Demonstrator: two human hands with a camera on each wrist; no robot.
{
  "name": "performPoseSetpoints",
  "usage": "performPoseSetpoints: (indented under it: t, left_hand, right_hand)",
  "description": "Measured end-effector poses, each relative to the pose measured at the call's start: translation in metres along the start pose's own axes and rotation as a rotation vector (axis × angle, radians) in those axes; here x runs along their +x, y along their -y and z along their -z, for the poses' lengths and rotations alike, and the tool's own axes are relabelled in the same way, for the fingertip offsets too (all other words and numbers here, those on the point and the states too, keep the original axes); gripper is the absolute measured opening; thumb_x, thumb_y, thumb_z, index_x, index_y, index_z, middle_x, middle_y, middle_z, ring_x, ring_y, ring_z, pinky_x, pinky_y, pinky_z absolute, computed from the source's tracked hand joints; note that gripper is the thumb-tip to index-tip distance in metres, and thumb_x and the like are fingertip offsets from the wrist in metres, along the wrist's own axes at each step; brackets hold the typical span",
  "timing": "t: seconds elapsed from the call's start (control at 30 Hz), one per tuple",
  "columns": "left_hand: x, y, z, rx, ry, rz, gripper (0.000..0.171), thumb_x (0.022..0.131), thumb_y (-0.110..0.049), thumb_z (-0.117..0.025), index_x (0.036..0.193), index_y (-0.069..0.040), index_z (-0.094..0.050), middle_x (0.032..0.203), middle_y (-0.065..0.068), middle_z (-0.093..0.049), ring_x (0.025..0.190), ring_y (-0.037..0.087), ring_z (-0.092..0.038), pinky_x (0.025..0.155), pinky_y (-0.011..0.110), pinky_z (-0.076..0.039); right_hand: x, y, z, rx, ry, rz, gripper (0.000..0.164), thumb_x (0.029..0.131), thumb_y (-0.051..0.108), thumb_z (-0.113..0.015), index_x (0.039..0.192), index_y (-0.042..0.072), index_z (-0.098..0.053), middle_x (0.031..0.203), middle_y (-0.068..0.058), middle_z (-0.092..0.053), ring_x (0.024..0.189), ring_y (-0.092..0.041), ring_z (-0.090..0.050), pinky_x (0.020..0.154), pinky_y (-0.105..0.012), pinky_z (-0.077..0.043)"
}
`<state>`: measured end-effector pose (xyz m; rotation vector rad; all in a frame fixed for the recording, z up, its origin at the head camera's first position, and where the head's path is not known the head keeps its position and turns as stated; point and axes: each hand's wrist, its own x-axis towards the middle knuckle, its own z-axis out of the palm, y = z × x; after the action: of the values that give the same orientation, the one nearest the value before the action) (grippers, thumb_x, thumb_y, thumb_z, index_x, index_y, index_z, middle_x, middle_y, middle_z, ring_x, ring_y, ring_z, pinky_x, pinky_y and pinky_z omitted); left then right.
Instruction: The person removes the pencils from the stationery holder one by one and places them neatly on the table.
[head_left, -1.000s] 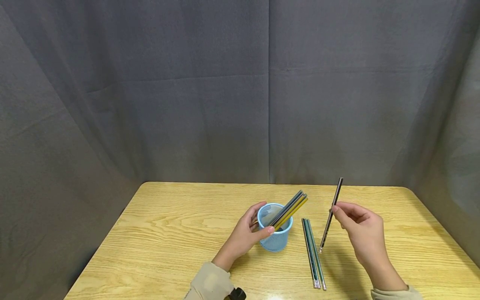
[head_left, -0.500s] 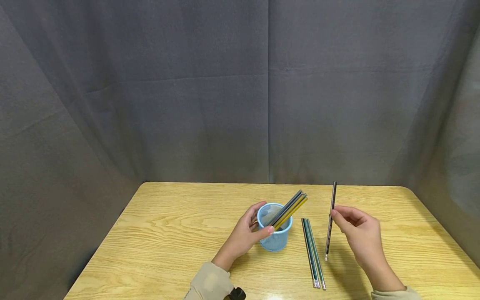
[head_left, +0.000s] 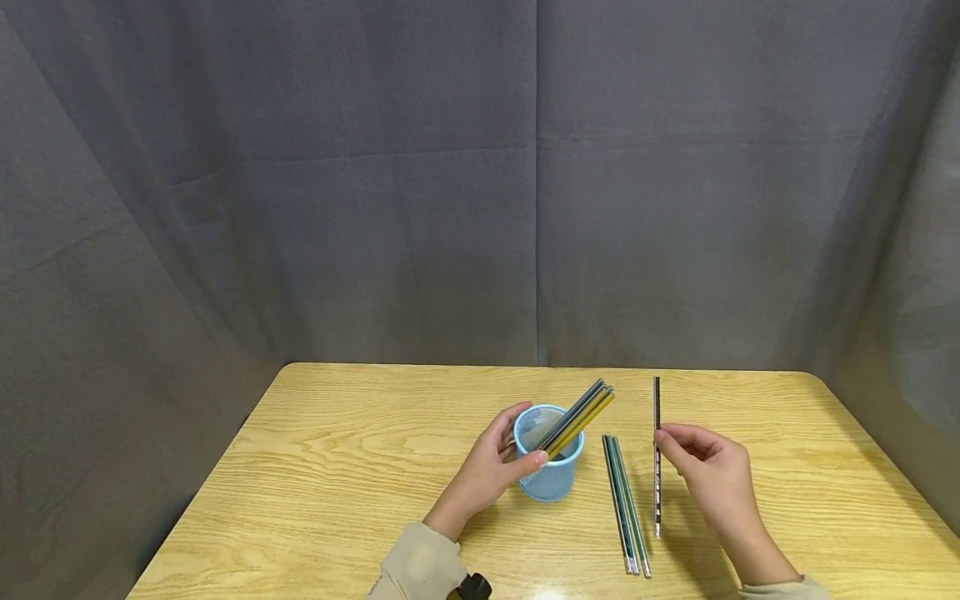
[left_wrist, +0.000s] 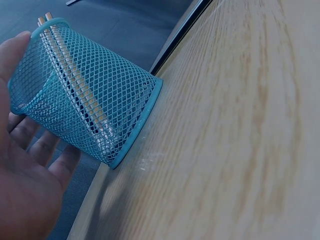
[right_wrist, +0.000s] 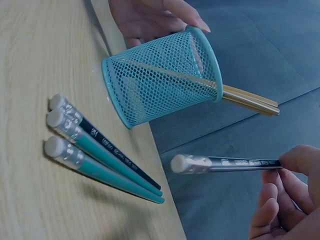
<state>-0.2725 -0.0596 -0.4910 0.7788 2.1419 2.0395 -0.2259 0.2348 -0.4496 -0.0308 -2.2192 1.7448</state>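
My left hand (head_left: 483, 479) holds a light blue mesh pencil cup (head_left: 547, 483), its thumb over the near rim and its fingers round the left side. Inside the cup, several yellow and dark pencils (head_left: 581, 421) lean to the right. Between thumb and fingertips, my right hand (head_left: 716, 479) pinches a black pencil (head_left: 657, 492), eraser end toward the person, held above the wood. In the right wrist view, that black pencil (right_wrist: 240, 164) is apart from the cup and the loose pencils. One black pencil (right_wrist: 120, 155) and two green pencils (right_wrist: 112, 177) lie side by side on the table.
The light wood table (head_left: 337, 483) carries the cup and the loose pencils, which lie between the cup and my right hand. A grey curtain (head_left: 375, 208) stands behind the table and along both sides. A black band (head_left: 474, 587) shows by the left sleeve.
The pencil in my right hand has swung from slanting to nearly straight up and down in the head view. That hand has shifted slightly left and nearer. My left hand and the cup stay put.
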Motion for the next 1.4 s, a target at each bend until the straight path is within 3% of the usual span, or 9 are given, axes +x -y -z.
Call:
performPoseSetpoints:
  t: [0.43,0.8,1.4]
  left_hand:
    - [0.001,0.003,0.0,-0.021,0.007,-0.009,0.069,0.092,-0.023,-0.073,0.151,-0.022,-0.037,0.142,0.008,-0.052,0.13,0.025,-0.05,0.109,0.043,-0.038]
    - [0.0,0.001,0.0,-0.017,0.007,-0.011,0.068,0.093,-0.022,-0.072,0.151,-0.023,-0.036,0.142,0.009,-0.052,0.13,0.024,-0.05,0.109,0.041,-0.038]
    - [0.001,0.002,0.0,-0.021,0.011,-0.015,0.068,0.093,-0.023,-0.072,0.151,-0.022,-0.036,0.143,0.009,-0.051,0.13,0.025,-0.05,0.109,0.042,-0.038]
  right_hand:
    - [0.0,-0.011,0.001,-0.099,0.016,-0.054,0.037,0.091,0.026,-0.074,0.111,-0.006,-0.071,0.091,0.007,-0.073,0.083,-0.002,-0.064,0.07,-0.018,-0.052]
    - [0.001,-0.016,0.0,-0.205,0.08,-0.115,0.037,0.092,0.029,-0.073,0.111,-0.002,-0.072,0.106,-0.007,-0.071,0.086,-0.001,-0.062,0.072,-0.018,-0.052]
    - [0.002,-0.028,-0.005,-0.222,0.152,-0.189,0.033,0.093,0.026,-0.072,0.109,-0.003,-0.073,0.108,-0.011,-0.07,0.091,-0.011,-0.06,0.072,-0.023,-0.052]
